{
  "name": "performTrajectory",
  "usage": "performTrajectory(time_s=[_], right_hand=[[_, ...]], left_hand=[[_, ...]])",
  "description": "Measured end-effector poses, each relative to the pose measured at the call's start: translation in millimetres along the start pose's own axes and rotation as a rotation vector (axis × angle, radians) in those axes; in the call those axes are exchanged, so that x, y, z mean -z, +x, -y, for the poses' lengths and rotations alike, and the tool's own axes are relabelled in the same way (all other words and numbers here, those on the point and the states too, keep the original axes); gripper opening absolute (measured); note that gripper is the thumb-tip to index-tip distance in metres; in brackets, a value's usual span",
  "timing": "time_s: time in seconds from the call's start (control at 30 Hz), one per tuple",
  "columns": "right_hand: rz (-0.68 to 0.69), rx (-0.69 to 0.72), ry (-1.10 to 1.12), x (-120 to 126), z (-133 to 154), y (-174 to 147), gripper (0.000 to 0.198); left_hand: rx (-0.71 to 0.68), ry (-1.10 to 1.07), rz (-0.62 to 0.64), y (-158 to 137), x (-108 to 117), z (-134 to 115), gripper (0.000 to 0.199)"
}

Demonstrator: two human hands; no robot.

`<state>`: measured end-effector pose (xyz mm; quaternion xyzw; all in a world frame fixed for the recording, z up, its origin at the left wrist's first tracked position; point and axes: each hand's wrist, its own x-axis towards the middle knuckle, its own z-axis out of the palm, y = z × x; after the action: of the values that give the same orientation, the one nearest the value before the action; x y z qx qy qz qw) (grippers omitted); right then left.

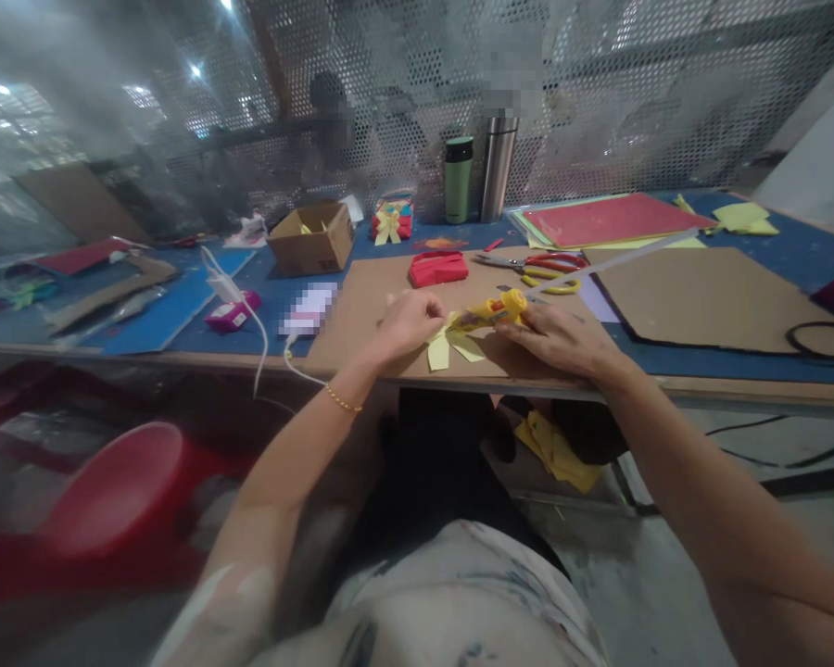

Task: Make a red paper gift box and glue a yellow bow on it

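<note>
My right hand (556, 338) is closed around a yellow hot glue gun (490, 311), with a long translucent glue stick (612, 259) sticking out of its back end. The gun's nozzle points left at a pale yellow paper bow (440, 350), whose tails hang toward me over the cardboard mat (368, 278). Thumb and forefinger of my left hand (411, 322) pinch the bow's upper left side. Just behind lies a small red folded paper piece (438, 269). Pliers (507, 264) with red handles and a yellow-handled tool (552, 283) rest beside it.
At the back stand a cardboard box (312, 238), a red pouch with a yellow bow (392, 220), a green tumbler (459, 181) and a steel flask (499, 171). Red sheets (618, 220) and a cardboard panel (729, 296) lie right. A white cable (260, 338) hangs over the left edge.
</note>
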<state>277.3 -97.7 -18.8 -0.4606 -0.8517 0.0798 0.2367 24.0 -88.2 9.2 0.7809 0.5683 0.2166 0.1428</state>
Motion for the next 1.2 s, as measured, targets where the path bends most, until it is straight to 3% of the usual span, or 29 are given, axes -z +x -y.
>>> performTrajectory(time_s=[0.53,0.87,1.2], right_hand=[[0.007,-0.037,0.005,-4.0,-2.2,0.5,0.032],[-0.049,0.008,-0.001,-2.1,-5.4,-1.2,0.053],[-0.026,-0.012,0.039,-1.9,-2.6,-1.4,0.046]], left_hand=[[0.015,0.113,-0.022,-13.2,-12.5,2.1,0.018],[0.011,0.134,0.001,-12.1,-10.7,2.3,0.018],[-0.026,0.060,-0.022,-11.6,-12.0,9.9,0.016]])
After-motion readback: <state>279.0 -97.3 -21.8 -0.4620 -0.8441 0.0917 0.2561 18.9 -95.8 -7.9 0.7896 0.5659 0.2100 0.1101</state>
